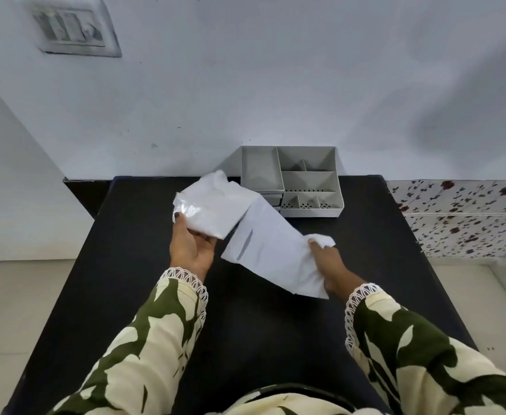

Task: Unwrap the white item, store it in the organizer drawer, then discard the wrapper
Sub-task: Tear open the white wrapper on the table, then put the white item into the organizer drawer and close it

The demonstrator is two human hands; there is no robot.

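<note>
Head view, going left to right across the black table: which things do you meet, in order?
Left hand → clear plastic wrapper it grips → flat white sheet → right hand pinching crumpled white material. The grey organizer lies farther back, overlapping the wrapper and the sheet, so it has no clear place.

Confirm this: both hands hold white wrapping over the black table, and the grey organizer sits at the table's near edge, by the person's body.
Wrong on one point. The head view shows the grey organizer at the far edge, against the wall. The left hand and right hand do hold white wrapping over the black table.
</note>
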